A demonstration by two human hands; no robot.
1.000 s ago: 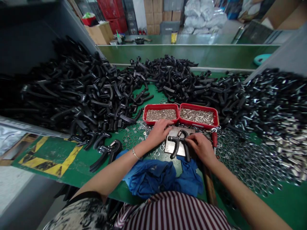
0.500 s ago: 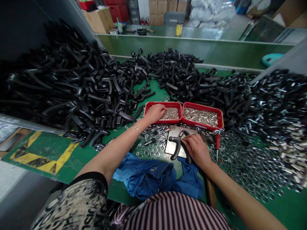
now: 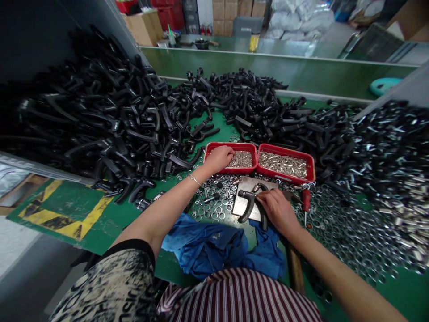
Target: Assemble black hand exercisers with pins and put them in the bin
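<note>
**A:** What's the left grip [image 3: 218, 159] doing?

**B:** The arm reaches up from the lower left with the wrist bent, and the fingers curl down into the left shallow red plastic tray [image 3: 231, 145], among its tiny silver metal parts [image 3: 243, 159]. I can't tell whether it has closed on any of them.

**A:** And the right grip [image 3: 277, 212]?

**B:** It's closed, with the fingers wrapped over the upper part of a black plastic hand exerciser [image 3: 248, 206]. The exerciser lies on a worn steel plate [image 3: 254, 185] at lower centre, just below the trays.

**A:** What's in the other container?

**B:** The right shallow red plastic tray [image 3: 286, 150] sits against the first and holds short silver metal tubes [image 3: 283, 164].

**A:** And around them?

**B:** Loose shiny steel washers [image 3: 338, 232] spread over the green desk [image 3: 67, 210] on both sides of the plate. A red-handled screwdriver [image 3: 306, 201] lies just right of the plate, a crumpled blue cloth [image 3: 208, 246] sits below it, and a heap of black plastic handles [image 3: 110, 120] fills the upper left of the frame.
</note>
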